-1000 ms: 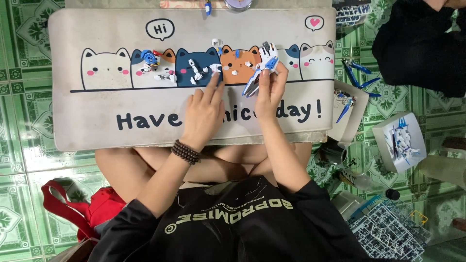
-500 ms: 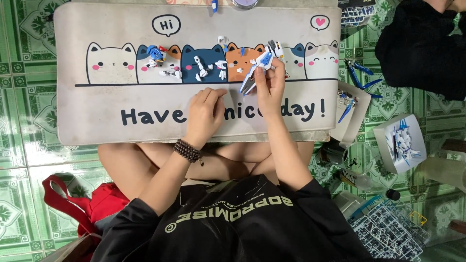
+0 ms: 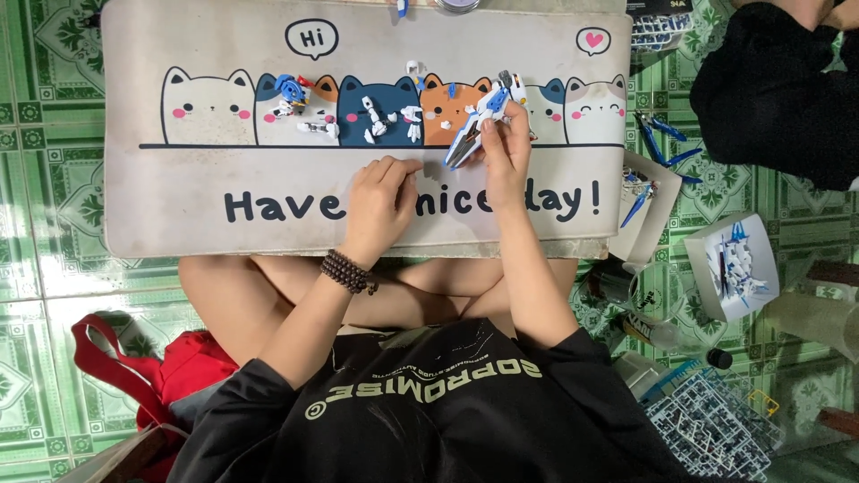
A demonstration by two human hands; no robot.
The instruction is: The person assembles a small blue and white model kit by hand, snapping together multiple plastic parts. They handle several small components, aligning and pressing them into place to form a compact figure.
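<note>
My right hand (image 3: pixel 507 148) holds a slim white-and-blue model part (image 3: pixel 477 122) just above the cream cat-print mat (image 3: pixel 179 201). Its pointed end aims down-left. My left hand (image 3: pixel 383 201) rests on the mat beside it with fingers curled; I cannot tell whether a tiny piece is pinched under them. Several small white and blue model pieces (image 3: pixel 389 116) lie on the mat above my left hand. A small blue-and-red assembled piece (image 3: pixel 290 92) sits further left.
Blue nippers (image 3: pixel 662 139) and a blue tool (image 3: pixel 637 201) lie right of the mat. A white box with model parts (image 3: pixel 735 265), a white parts frame (image 3: pixel 707 420) and a red bag (image 3: pixel 170 376) sit on the green tiled floor. Another person in black (image 3: pixel 769 80) sits top right.
My left hand has drawn back from the small pieces and curled its fingers. The right hand still holds the model part, shifted slightly.
</note>
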